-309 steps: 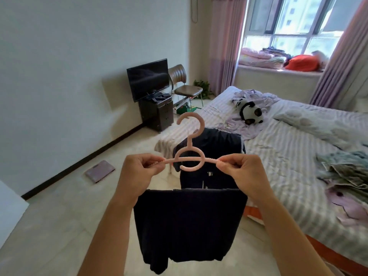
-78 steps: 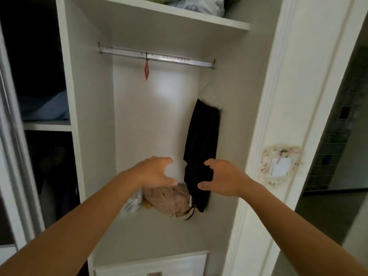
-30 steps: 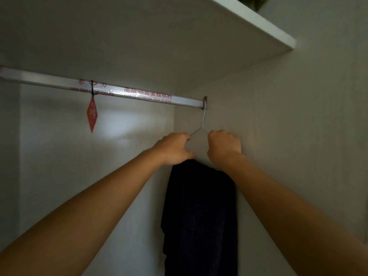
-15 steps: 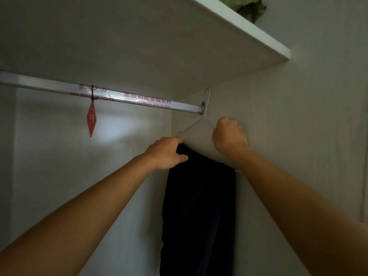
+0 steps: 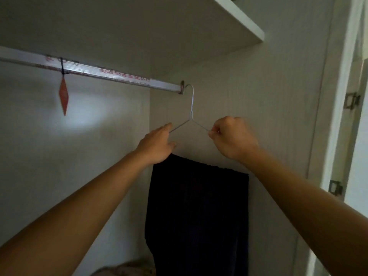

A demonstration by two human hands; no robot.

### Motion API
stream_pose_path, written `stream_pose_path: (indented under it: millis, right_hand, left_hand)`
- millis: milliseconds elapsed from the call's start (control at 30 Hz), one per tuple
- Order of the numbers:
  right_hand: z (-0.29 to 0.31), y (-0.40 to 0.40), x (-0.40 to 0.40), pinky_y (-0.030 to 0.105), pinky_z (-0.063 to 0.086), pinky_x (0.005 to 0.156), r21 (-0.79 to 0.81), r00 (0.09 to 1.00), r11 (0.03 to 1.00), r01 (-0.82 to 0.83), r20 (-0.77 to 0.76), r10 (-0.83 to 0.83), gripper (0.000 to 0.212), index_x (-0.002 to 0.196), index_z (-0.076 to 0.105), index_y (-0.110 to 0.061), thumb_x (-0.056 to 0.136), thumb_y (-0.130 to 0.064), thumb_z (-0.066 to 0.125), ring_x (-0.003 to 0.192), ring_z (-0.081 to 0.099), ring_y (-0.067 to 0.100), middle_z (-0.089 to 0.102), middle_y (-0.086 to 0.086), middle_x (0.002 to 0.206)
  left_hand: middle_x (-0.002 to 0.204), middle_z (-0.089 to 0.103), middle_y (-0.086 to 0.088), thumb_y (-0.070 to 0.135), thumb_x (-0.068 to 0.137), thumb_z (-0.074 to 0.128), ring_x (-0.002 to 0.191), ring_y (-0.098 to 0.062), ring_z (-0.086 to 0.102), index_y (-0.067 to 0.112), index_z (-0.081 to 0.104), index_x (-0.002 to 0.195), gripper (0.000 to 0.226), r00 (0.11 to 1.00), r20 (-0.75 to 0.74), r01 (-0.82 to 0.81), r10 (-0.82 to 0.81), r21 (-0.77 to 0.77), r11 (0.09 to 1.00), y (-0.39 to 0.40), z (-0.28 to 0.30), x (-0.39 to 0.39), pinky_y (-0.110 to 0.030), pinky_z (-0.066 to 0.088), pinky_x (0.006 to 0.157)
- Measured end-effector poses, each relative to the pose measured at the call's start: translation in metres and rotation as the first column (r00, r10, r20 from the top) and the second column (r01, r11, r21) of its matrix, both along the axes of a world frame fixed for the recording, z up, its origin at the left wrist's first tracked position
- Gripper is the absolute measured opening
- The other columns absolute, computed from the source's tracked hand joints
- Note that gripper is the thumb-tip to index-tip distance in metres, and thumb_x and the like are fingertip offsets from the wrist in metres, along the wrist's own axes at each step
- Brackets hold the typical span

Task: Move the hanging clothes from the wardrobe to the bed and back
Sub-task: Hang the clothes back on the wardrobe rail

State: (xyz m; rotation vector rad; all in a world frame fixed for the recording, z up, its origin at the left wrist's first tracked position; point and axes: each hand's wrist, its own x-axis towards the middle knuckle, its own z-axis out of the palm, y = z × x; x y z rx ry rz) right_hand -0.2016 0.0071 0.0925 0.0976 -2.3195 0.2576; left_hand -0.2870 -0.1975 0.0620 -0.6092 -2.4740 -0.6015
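A thin white wire hanger [image 5: 191, 108] is up at the right end of the wardrobe rail [image 5: 95, 73], its hook just past the rail's end bracket by the side wall. Dark trousers [image 5: 197, 218] are folded over the hanger's bottom bar and hang straight down. My left hand [image 5: 157, 145] grips the hanger's left shoulder. My right hand [image 5: 232, 137] pinches the right shoulder wire. Whether the hook still rests on the rail I cannot tell.
A red diamond tag [image 5: 63, 96] dangles from the rail at the left. A white shelf [image 5: 239, 22] runs above the rail. The wardrobe side wall [image 5: 268, 116] is close on the right, with door hinges [image 5: 351, 100] beyond. A brownish bundle [image 5: 127, 270] lies at the bottom.
Both hands have drawn the hanger and trousers towards me and turned them to face me; the hook has shifted at the rail's right end. My left hand moved up onto the hanger's shoulder.
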Motion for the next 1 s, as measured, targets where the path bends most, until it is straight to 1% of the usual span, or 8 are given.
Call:
stream_pose_path:
  millis: [200, 333, 467, 567, 667, 800, 933, 1000]
  right_hand:
    - [-0.032, 0.035, 0.056, 0.038, 0.053, 0.074, -0.001, 0.999, 0.999, 0.042, 0.024, -0.042, 0.020, 0.086, 0.071, -0.018, 0.094, -0.031, 0.058, 0.088, 0.063, 0.032, 0.071, 0.007, 0.090]
    - [-0.050, 0.057, 0.105, 0.035, 0.051, 0.072, -0.057, 0.998, 0.997, 0.061, 0.024, -0.059, 0.018, 0.085, 0.072, -0.021, 0.093, -0.033, 0.061, 0.083, 0.063, 0.026, 0.067, -0.004, 0.076]
    - [-0.065, 0.083, 0.160, 0.036, 0.054, 0.071, -0.094, 0.998, 0.994, 0.047, 0.043, -0.043, 0.018, 0.085, 0.072, -0.022, 0.094, -0.032, 0.060, 0.071, 0.063, 0.017, 0.064, -0.010, 0.068]
    - [-0.076, 0.107, 0.204, 0.035, 0.056, 0.068, -0.115, 0.996, 0.989, 0.088, 0.045, -0.083, 0.019, 0.092, 0.073, -0.023, 0.096, -0.033, 0.058, 0.066, 0.063, 0.010, 0.067, -0.011, 0.071]
    - [-0.090, 0.131, 0.250, 0.032, 0.057, 0.068, -0.174, 0.991, 0.976, 0.130, 0.037, -0.125, 0.015, 0.095, 0.073, -0.023, 0.097, -0.030, 0.059, 0.065, 0.064, 0.008, 0.067, -0.013, 0.073]
    - [-0.105, 0.168, 0.315, 0.020, 0.051, 0.069, -0.230, 0.985, 0.958, 0.172, 0.062, -0.162, 0.011, 0.094, 0.072, -0.022, 0.096, -0.023, 0.061, 0.067, 0.062, 0.005, 0.066, -0.013, 0.076]
    - [-0.117, 0.199, 0.381, 0.020, 0.049, 0.067, -0.295, 0.974, 0.930, 0.221, 0.117, -0.194, 0.012, 0.087, 0.068, -0.027, 0.096, -0.021, 0.063, 0.067, 0.064, 0.007, 0.068, -0.010, 0.075]
    - [-0.122, 0.214, 0.411, 0.018, 0.047, 0.064, -0.329, 0.966, 0.908, 0.258, 0.118, -0.232, 0.014, 0.084, 0.067, -0.030, 0.095, -0.021, 0.063, 0.066, 0.063, 0.006, 0.068, -0.012, 0.074]
  left_hand:
    - [0.135, 0.058, -0.009, 0.027, 0.098, 0.055, 0.120, -0.034, 0.055, 0.020, 0.051, 0.136, 0.038, 0.995, -0.061, 0.087, -0.082, 0.079, 0.993, 0.036, -0.035, 0.025, -0.042, 0.047, 0.095]
    - [0.124, 0.066, -0.009, 0.025, 0.095, 0.061, 0.114, -0.033, 0.060, 0.016, 0.058, 0.121, 0.027, 0.986, -0.075, 0.159, -0.149, 0.156, 0.975, 0.061, -0.054, 0.055, -0.043, 0.049, 0.092]
    - [0.095, 0.071, -0.002, 0.021, 0.093, 0.063, 0.091, -0.030, 0.066, 0.017, 0.060, 0.096, 0.006, 0.972, -0.126, 0.224, -0.198, 0.249, 0.942, 0.083, -0.062, 0.093, -0.039, 0.051, 0.079]
    - [0.078, 0.069, 0.006, 0.020, 0.093, 0.063, 0.076, -0.023, 0.065, 0.022, 0.056, 0.084, 0.011, 0.949, -0.170, 0.304, -0.266, 0.259, 0.917, 0.102, -0.068, 0.131, -0.040, 0.053, 0.074]
    - [0.069, 0.066, 0.008, 0.017, 0.091, 0.065, 0.068, -0.015, 0.064, 0.023, 0.056, 0.079, 0.016, 0.917, -0.187, 0.394, -0.354, 0.265, 0.880, 0.126, -0.073, 0.174, -0.039, 0.054, 0.071]
    - [0.065, 0.065, 0.006, 0.010, 0.088, 0.069, 0.063, -0.017, 0.062, 0.022, 0.061, 0.076, 0.018, 0.875, -0.120, 0.480, -0.470, 0.353, 0.803, 0.167, -0.082, 0.234, -0.037, 0.052, 0.069]
    - [0.064, 0.067, 0.007, 0.010, 0.086, 0.072, 0.058, -0.006, 0.057, 0.025, 0.067, 0.074, 0.019, 0.836, -0.040, 0.501, -0.548, 0.462, 0.732, 0.209, -0.095, 0.292, -0.027, 0.046, 0.065]
    - [0.066, 0.069, 0.004, 0.010, 0.085, 0.074, 0.062, -0.009, 0.062, 0.022, 0.070, 0.077, 0.015, 0.809, -0.002, 0.505, -0.587, 0.512, 0.695, 0.230, -0.100, 0.318, -0.028, 0.050, 0.067]
